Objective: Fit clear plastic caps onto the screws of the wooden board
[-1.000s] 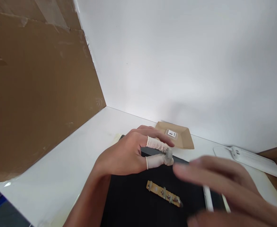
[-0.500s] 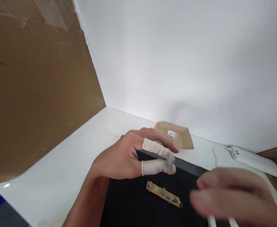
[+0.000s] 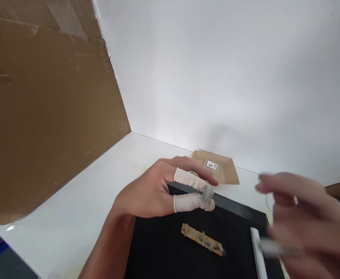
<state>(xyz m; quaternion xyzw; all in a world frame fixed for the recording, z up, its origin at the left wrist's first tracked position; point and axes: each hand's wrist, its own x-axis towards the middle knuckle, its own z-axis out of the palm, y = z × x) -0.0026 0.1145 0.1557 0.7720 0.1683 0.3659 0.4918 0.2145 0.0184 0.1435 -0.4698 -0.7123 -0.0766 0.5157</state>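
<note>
My left hand [image 3: 155, 190] hovers over the black mat [image 3: 164, 248], with white finger cots [image 3: 187, 202] on thumb and index finger. Between those two tips it pinches a small greyish, translucent lump [image 3: 207, 193]; its kind I cannot make out. Below on the mat lies a narrow tan strip [image 3: 196, 235] with several clear bands across it and small dark, shiny bits. At the right my right hand [image 3: 309, 217] is smeared by motion. A blurred pale, elongated shape [image 3: 274, 247] shows at its lower fingers; whether it is held is unclear.
A white stick-like bar [image 3: 258, 254] lies at the mat's right side. Behind, a tan tray [image 3: 230, 172] bears a small clear case with a white label [image 3: 211, 165]. A cardboard panel [image 3: 50, 116] stands on the left, a white wall [image 3: 201, 77] at the back.
My right hand has moved up and its pose has turned, baring more of the white bar. The left hand keeps its pinch, nearly still.
</note>
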